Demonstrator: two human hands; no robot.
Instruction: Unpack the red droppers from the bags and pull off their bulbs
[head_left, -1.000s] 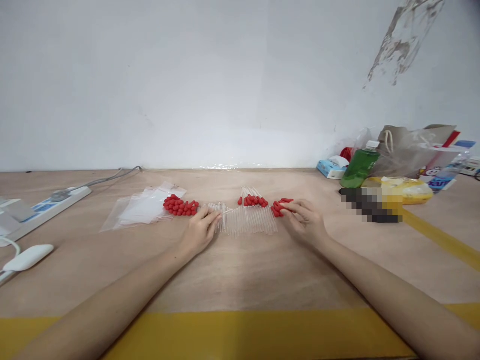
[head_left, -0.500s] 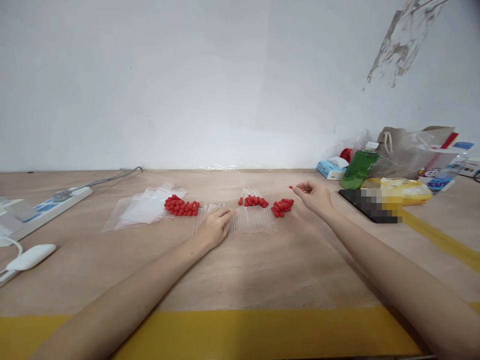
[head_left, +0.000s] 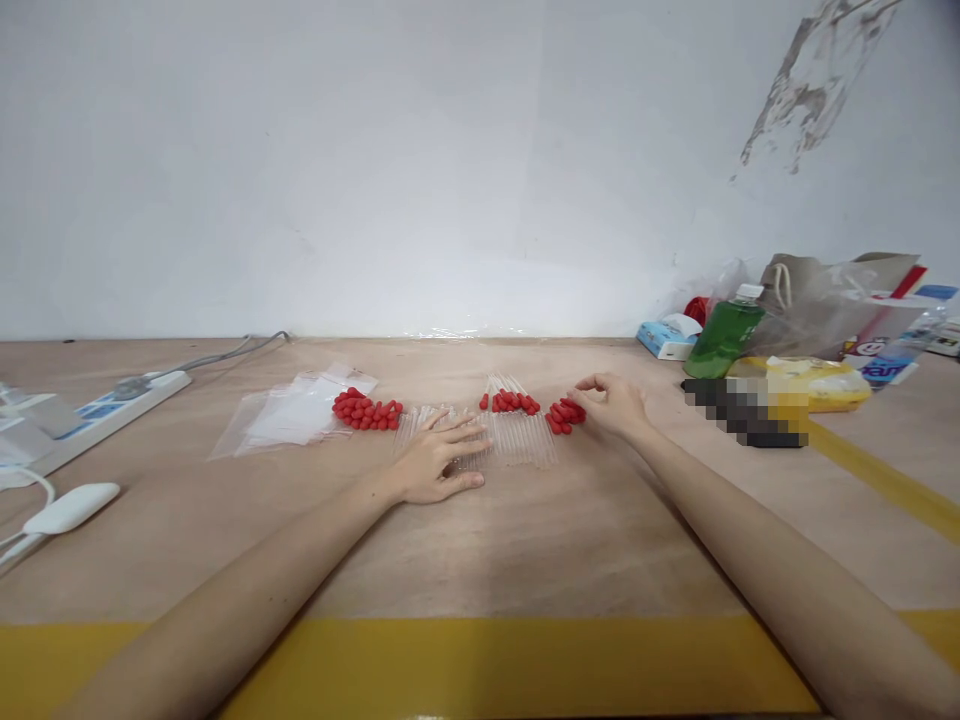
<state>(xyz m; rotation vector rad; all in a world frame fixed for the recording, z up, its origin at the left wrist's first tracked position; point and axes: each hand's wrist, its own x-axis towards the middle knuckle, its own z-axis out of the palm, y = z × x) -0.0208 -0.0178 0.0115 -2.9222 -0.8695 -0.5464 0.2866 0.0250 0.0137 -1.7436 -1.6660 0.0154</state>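
Note:
My left hand (head_left: 433, 468) lies with fingers spread across a row of clear thin tubes (head_left: 525, 440), partly covering them. At the right end of the row, my right hand (head_left: 616, 403) pinches at a red rubber bulb (head_left: 576, 409) on the edge of a small pile of red bulbs (head_left: 561, 417); the fingertips partly hide it. Behind the row, several tubes with red bulbs on their ends (head_left: 514, 402) lie with the bulbs toward me. A larger heap of red bulbs (head_left: 366, 411) sits left of the tubes.
Clear plastic bags (head_left: 292, 410) lie at the left, near a white power strip (head_left: 124, 405) and a white plug-like device (head_left: 71, 508). On the right are a green bottle (head_left: 724, 335), a tissue pack (head_left: 666, 338), a yellow packet (head_left: 829, 385) and a dark flat device (head_left: 780, 439).
My right hand has moved left and down with the red bulb to the right-hand pile. My left hand has turned and spread its fingers over the tubes.

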